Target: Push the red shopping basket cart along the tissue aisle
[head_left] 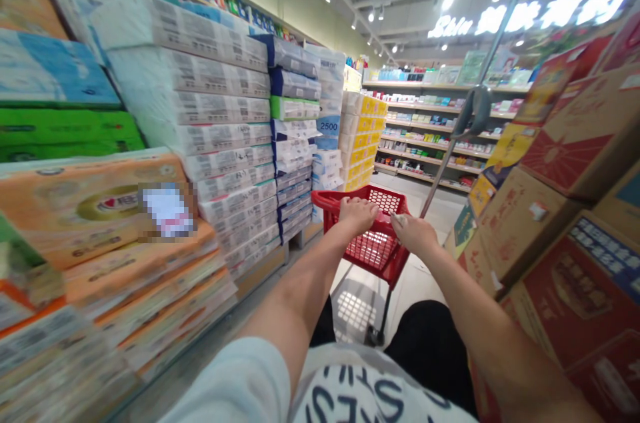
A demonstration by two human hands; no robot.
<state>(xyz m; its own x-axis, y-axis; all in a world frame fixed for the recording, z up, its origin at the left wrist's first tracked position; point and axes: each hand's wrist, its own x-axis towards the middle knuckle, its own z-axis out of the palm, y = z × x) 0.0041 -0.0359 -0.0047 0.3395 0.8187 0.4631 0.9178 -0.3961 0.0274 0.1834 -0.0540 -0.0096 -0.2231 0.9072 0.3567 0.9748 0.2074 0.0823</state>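
Note:
A red plastic shopping cart (384,200) stands in a shop aisle ahead of me. My left hand (359,213) grips its near rim on the left, fingers curled over the edge. My right hand (413,234) holds the same rim on the right, fingers wrapped over it. What lies inside the basket is hidden by my hands and its mesh wall. A thin metal pole (453,143) rises from the cart's right side toward the ceiling.
Stacked packs of tissue paper (220,143) wall the left side of the aisle. Cardboard boxes (565,210) are piled on the right. Shelves of goods (430,143) cross the far end. Pale floor (430,203) runs ahead of the cart.

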